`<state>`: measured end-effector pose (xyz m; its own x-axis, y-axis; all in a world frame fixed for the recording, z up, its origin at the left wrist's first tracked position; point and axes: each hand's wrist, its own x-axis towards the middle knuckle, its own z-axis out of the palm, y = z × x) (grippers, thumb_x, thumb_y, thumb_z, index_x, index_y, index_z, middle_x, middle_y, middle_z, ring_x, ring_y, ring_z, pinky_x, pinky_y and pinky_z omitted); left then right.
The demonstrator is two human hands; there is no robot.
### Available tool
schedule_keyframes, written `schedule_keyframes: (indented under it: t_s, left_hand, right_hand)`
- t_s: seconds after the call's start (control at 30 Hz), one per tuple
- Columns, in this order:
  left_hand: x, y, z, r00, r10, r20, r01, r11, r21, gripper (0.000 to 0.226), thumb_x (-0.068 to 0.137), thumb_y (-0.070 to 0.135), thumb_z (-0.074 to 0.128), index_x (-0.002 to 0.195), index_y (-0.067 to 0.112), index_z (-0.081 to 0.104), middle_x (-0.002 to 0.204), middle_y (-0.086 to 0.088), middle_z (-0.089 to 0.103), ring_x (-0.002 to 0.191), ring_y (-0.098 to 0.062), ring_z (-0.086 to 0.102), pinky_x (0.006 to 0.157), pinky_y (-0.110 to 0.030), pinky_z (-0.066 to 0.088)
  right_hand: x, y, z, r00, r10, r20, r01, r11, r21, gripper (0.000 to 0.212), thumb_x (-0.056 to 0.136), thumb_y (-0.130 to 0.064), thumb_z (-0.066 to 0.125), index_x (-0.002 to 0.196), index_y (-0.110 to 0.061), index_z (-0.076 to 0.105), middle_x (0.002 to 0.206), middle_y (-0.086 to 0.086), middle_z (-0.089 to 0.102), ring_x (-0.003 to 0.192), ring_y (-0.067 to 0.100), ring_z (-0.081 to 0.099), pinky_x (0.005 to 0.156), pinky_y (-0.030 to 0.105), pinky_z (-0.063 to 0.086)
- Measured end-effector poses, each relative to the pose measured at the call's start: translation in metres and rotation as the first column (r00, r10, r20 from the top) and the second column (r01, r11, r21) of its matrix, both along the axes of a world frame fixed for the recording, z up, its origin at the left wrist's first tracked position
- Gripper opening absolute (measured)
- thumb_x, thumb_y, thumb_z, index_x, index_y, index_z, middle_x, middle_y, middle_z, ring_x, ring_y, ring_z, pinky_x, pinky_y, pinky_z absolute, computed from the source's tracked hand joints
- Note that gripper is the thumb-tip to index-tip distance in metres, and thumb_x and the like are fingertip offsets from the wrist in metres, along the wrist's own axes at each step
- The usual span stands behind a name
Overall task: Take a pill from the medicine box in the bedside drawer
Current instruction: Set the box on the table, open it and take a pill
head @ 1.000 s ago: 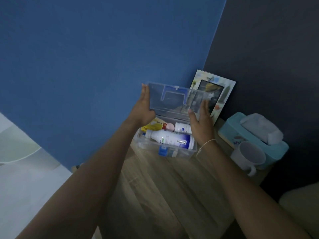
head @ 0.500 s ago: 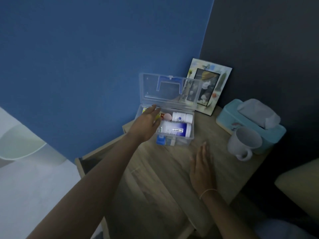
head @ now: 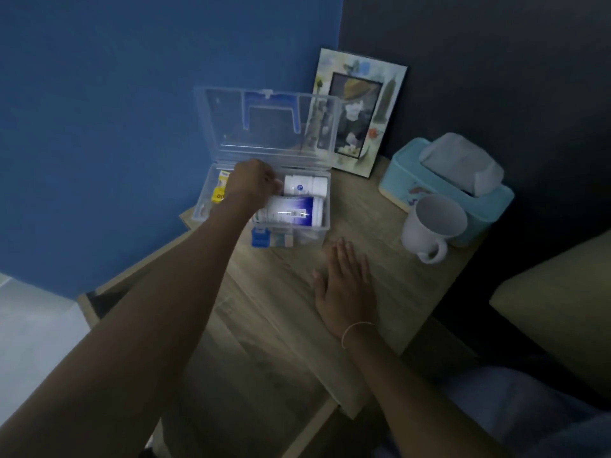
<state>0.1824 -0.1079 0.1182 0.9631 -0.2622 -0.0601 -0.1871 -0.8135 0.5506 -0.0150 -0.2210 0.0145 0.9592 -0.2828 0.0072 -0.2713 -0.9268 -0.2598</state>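
the medicine box (head: 211, 206) stands open on the table (head: 363, 219). the left hand (head: 253, 185) has now gone inside among the bottles; its grip i cannot tell. the right hand (head: 344, 285) moved down flat, holding nothing.

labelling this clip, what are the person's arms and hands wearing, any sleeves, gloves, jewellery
Both forearms are bare, with no sleeves in view, and neither the left hand nor the right hand wears a glove. A thin, light-coloured bracelet, like a string or fine band, circles the right wrist. No rings or watch can be made out in this dim light.
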Motion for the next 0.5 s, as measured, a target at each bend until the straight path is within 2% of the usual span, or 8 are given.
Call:
schedule_keyframes:
  t_s: [0.1,0.23,0.37,0.43,0.5]
  left_hand:
    - [0.005,-0.008,-0.001,0.998,0.058,-0.003,-0.058,0.998,0.004,0.022,0.077,0.017,0.074,0.097,0.008,0.072,0.106,-0.018,0.072,0.102,-0.031,0.065,0.087,-0.033,0.049]
    - [0.009,-0.011,-0.003,0.995,0.088,-0.044,-0.087,0.996,0.017,0.033,0.071,0.018,0.081,0.100,0.005,0.071,0.109,-0.018,0.070,0.106,-0.032,0.064,0.088,-0.032,0.048]
    - [0.007,-0.012,-0.001,0.994,0.091,-0.065,-0.092,0.996,-0.010,0.033,0.076,0.018,0.077,0.106,0.006,0.071,0.115,-0.016,0.069,0.110,-0.029,0.062,0.094,-0.032,0.047]
    - [0.002,-0.010,0.004,0.993,0.120,-0.017,-0.121,0.989,-0.085,0.030,0.079,0.017,0.072,0.107,0.005,0.070,0.113,-0.016,0.069,0.107,-0.027,0.063,0.090,-0.031,0.048]
    - [-0.008,-0.005,0.014,0.988,0.148,0.050,-0.137,0.973,-0.185,0.027,0.081,0.016,0.068,0.107,0.005,0.069,0.109,-0.015,0.069,0.097,-0.024,0.064,0.079,-0.027,0.047]
  right_hand:
    - [0.000,-0.001,-0.003,1.000,-0.007,0.004,0.007,1.000,-0.016,0.063,0.099,-0.044,0.020,0.152,-0.011,0.012,0.162,0.009,0.012,0.150,0.020,0.005,0.122,0.046,0.007]
    - [0.000,0.000,-0.006,1.000,-0.011,0.009,0.012,1.000,-0.028,0.064,0.098,-0.044,0.021,0.152,-0.010,0.014,0.162,0.009,0.014,0.150,0.020,0.007,0.122,0.045,0.008]
    - [-0.001,-0.001,-0.008,1.000,-0.012,0.019,0.013,1.000,-0.028,0.065,0.097,-0.045,0.020,0.151,-0.010,0.016,0.161,0.010,0.017,0.150,0.020,0.009,0.122,0.046,0.011]
    - [-0.001,-0.002,-0.009,0.999,-0.013,0.038,0.014,1.000,-0.026,0.065,0.096,-0.045,0.021,0.151,-0.010,0.018,0.160,0.010,0.019,0.149,0.021,0.011,0.121,0.047,0.012]
    - [-0.001,-0.003,-0.010,0.999,-0.012,0.044,0.013,1.000,-0.023,0.065,0.096,-0.045,0.020,0.150,-0.010,0.020,0.160,0.010,0.019,0.149,0.021,0.011,0.122,0.046,0.010]
